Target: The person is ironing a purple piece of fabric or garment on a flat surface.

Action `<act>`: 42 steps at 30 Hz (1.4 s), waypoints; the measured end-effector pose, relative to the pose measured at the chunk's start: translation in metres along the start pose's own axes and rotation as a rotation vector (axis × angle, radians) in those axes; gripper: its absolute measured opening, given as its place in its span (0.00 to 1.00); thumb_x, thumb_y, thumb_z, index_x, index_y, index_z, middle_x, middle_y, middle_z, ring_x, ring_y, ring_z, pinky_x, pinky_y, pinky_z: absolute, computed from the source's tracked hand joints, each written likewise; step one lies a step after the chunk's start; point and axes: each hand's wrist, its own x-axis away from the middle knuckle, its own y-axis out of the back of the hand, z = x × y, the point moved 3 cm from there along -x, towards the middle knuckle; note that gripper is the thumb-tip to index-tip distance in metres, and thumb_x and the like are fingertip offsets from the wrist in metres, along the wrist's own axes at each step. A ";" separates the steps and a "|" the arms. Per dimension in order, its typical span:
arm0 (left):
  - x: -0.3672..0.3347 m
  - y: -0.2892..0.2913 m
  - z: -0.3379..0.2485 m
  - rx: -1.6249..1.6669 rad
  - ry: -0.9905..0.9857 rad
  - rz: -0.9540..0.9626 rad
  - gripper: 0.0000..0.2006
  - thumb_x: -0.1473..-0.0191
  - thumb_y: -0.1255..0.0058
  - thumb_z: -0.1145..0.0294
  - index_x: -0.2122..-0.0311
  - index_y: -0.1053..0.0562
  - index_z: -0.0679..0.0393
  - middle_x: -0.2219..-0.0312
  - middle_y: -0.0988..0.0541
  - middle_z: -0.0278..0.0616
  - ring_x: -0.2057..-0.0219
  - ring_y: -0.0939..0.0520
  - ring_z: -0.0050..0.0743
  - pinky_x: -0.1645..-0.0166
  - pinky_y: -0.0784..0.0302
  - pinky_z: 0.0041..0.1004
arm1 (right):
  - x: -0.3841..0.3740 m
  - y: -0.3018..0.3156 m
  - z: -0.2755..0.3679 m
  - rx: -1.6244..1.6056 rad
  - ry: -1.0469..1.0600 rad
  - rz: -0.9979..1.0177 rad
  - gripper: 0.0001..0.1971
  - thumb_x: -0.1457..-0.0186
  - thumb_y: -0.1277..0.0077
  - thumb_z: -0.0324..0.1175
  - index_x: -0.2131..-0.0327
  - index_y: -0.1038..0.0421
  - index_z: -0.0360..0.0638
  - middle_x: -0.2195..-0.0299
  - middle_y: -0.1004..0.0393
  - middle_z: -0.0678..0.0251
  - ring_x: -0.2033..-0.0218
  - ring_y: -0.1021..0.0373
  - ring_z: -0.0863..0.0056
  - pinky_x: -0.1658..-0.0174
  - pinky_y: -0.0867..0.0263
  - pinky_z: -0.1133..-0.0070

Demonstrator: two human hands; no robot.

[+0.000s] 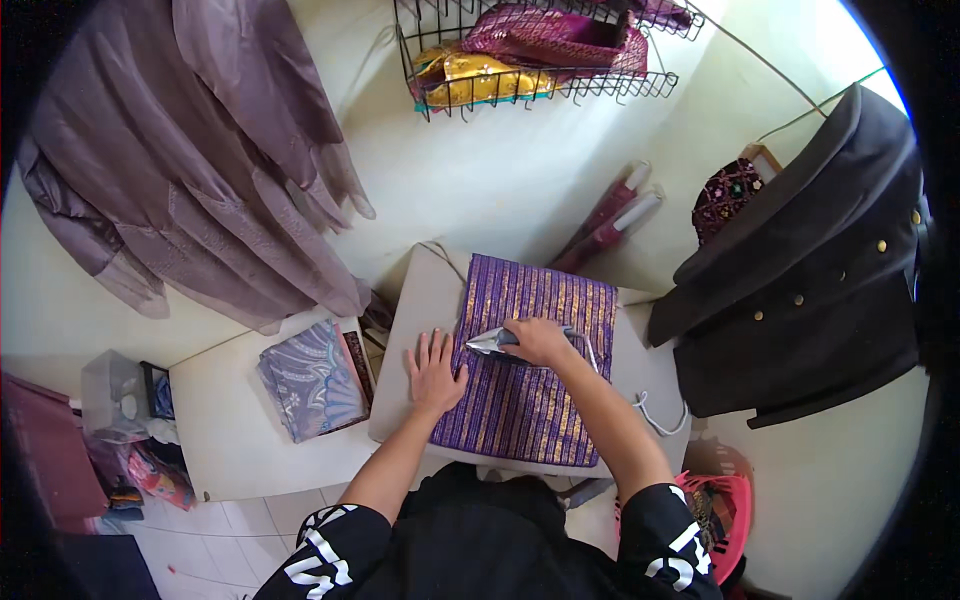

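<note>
A purple cloth with gold stripes (540, 420) lies flat over the padded ironing board (405, 300). My right hand (538, 342) is closed round the handle of a clothes iron (488, 343). The iron rests on the cloth near its left side, its tip toward my left hand. My left hand (436, 375) lies flat with fingers spread, across the cloth's left edge and the bare board. A white cord (660, 415) trails from the iron's back over the right part of the board.
Folded blue-grey patterned fabric (315, 380) lies on a white table (215, 430) at left. A mauve garment (200, 200) and a dark buttoned jacket (810, 280) hang on either side. A wire basket (540, 85) holds fabrics above; a pink basket (738, 505) stands lower right.
</note>
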 end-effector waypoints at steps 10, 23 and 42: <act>-0.006 0.002 0.002 0.065 -0.003 -0.008 0.40 0.43 0.51 0.51 0.29 0.46 0.56 0.29 0.47 0.45 0.28 0.52 0.50 0.27 0.64 0.58 | -0.022 -0.009 0.004 -0.032 -0.004 -0.169 0.21 0.44 0.43 0.52 0.56 0.30 0.48 0.65 0.19 0.57 0.63 0.22 0.54 0.60 0.27 0.58; -0.006 0.007 0.004 0.087 0.007 0.039 0.40 0.43 0.51 0.52 0.29 0.48 0.54 0.29 0.49 0.45 0.27 0.54 0.49 0.27 0.64 0.57 | -0.021 -0.006 0.014 -0.001 0.023 -0.113 0.19 0.45 0.42 0.52 0.58 0.27 0.50 0.69 0.19 0.57 0.67 0.22 0.53 0.62 0.26 0.59; -0.003 0.006 -0.001 0.073 -0.033 0.008 0.32 0.41 0.53 0.54 0.31 0.40 0.45 0.29 0.47 0.43 0.28 0.51 0.50 0.27 0.63 0.57 | 0.020 0.002 -0.044 -0.049 -0.258 -0.160 0.20 0.45 0.43 0.53 0.56 0.26 0.51 0.65 0.19 0.55 0.62 0.22 0.54 0.57 0.28 0.59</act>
